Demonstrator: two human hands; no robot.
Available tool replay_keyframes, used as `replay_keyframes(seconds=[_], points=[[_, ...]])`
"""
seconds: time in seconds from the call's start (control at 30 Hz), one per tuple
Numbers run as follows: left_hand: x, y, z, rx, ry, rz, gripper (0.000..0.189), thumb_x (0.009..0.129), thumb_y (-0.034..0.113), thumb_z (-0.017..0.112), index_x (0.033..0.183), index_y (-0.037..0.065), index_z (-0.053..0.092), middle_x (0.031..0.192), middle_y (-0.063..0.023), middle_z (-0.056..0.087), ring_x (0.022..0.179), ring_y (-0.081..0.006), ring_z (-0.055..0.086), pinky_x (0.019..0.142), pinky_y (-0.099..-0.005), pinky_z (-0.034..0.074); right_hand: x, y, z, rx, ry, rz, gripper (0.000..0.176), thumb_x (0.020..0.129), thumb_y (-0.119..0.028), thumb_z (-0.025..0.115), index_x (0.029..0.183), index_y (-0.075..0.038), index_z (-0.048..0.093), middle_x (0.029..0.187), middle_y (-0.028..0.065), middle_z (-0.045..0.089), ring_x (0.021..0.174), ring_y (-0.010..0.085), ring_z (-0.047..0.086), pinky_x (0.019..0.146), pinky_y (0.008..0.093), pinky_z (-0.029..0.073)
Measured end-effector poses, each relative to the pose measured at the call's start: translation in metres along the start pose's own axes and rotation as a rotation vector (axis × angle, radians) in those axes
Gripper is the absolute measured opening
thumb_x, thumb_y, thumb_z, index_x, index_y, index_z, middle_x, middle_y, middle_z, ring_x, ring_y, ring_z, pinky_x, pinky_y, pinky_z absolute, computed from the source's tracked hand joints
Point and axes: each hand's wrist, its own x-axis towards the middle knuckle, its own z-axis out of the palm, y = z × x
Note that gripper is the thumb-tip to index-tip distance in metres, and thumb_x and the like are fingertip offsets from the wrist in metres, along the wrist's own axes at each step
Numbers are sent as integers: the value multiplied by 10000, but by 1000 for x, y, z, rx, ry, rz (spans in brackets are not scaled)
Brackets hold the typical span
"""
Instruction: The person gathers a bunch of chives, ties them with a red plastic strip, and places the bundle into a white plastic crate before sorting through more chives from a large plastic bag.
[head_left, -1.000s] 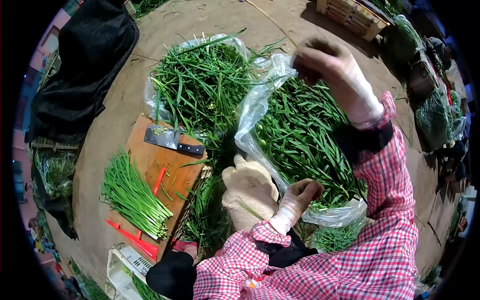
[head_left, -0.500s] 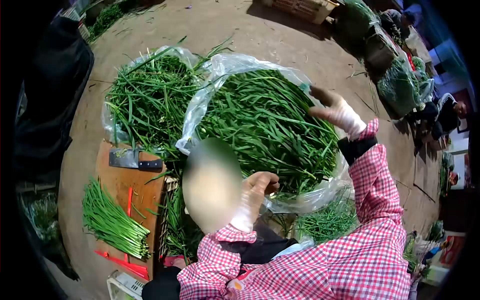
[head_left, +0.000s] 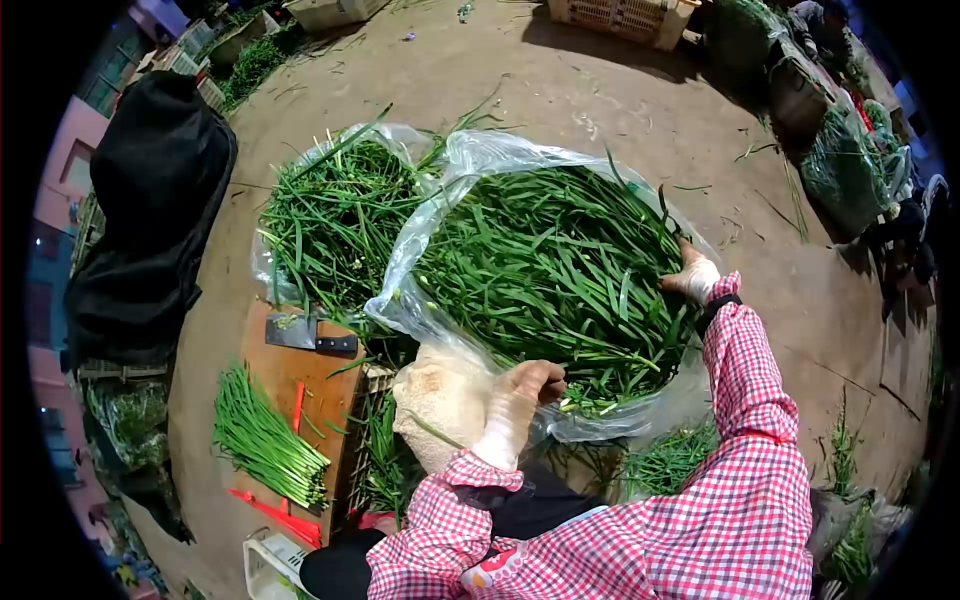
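Observation:
A clear plastic bag [head_left: 462,160] lies open before me, full of long flat green leaves [head_left: 540,265] that look like garlic chives. At its right edge, my right hand [head_left: 694,273] rests against the leaves, thumb and fingers apart. My left hand [head_left: 525,393] is over the near edge, its fingers curled; whatever they hold is hidden. Both wrists have pale wrapping. On the wooden board [head_left: 330,395] to the left are a cleaver [head_left: 308,334], a trimmed bundle of chives [head_left: 265,435] and red strips [head_left: 290,515].
Another bag of loose greens [head_left: 345,215] adjoins the far left side. A pale rounded bundle [head_left: 440,395] sits beside my left wrist. Thinner greens [head_left: 670,460] lie near my lap. Black cloth [head_left: 150,200] covers something at left; crates [head_left: 625,20] stand at the back.
My right hand has come down from above the leaves onto their right edge. My left hand stays curled near the bag's front. The view has shifted slightly.

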Motion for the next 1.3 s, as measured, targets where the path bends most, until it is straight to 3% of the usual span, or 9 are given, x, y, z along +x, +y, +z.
replay_keyframes(seconds=[0.23,0.4,0.57,0.63,0.87,0.9,1.1,1.17,1.3], points=[[5,3,10,14,27,-53,297,951,312,603,993,32,693,864,-60,695,791,-154,662,778,-310,527,-17,-19,-3,-314,8,-44,889,607,-442,825,1298,15,503,1195,254,611,1166,373,566,996,397,454],[2,1,8,-128,-56,-105,271,948,269,604,1008,12,665,872,-82,681,825,-193,660,800,-349,537,-14,10,-2,-129,-154,-27,1150,614,-457,823,1498,0,247,1347,266,527,1278,354,500,1059,366,408],[3,-8,25,-489,-210,-180,370,917,274,645,1118,-32,586,1034,-158,640,947,-281,641,909,-443,540,-16,-22,-14,-335,-144,53,912,664,-419,772,1415,-56,406,1229,225,619,1150,345,597,973,397,469],[3,-6,36,-496,-269,-205,477,923,274,644,1240,-53,504,1216,-211,569,1123,-313,582,1002,-451,492,-23,-22,-11,-258,-80,17,847,675,-388,753,1386,-55,435,1183,228,637,1126,355,606,963,390,475],[6,-30,66,-497,-257,-266,652,938,208,628,1427,-76,305,1417,-246,432,1306,-340,452,1103,-454,392,-95,-57,-20,-230,232,-122,608,703,-224,725,1261,-81,531,1122,192,657,1104,342,607,937,412,487],[7,-33,68,-496,-248,-267,663,929,209,641,1431,-66,306,1421,-240,432,1314,-337,442,1106,-454,387,-105,-65,-18,-224,247,-161,665,663,-189,761,1264,-40,518,1096,232,647,1083,359,608,914,418,489],[13,-57,70,-457,-221,-226,701,906,351,682,1430,15,360,1453,-114,422,1336,-266,410,1121,-414,285,-160,-87,42,-458,303,-374,673,605,-205,828,1182,-85,503,988,138,611,976,326,593,841,433,458],[36,-95,56,-478,-280,-195,680,869,476,697,1376,92,456,1345,-66,509,1194,-201,477,1048,-395,329,-176,-104,59,-474,185,-313,716,579,-229,844,1191,-77,504,954,144,610,940,329,600,810,430,470],[27,-80,43,-487,-38,-258,623,783,501,749,1209,70,604,1181,-105,631,1122,-264,549,960,-419,450,-202,-116,76,-183,119,-519,860,631,-285,816,1346,-44,403,941,192,615,908,367,612,814,464,493]])
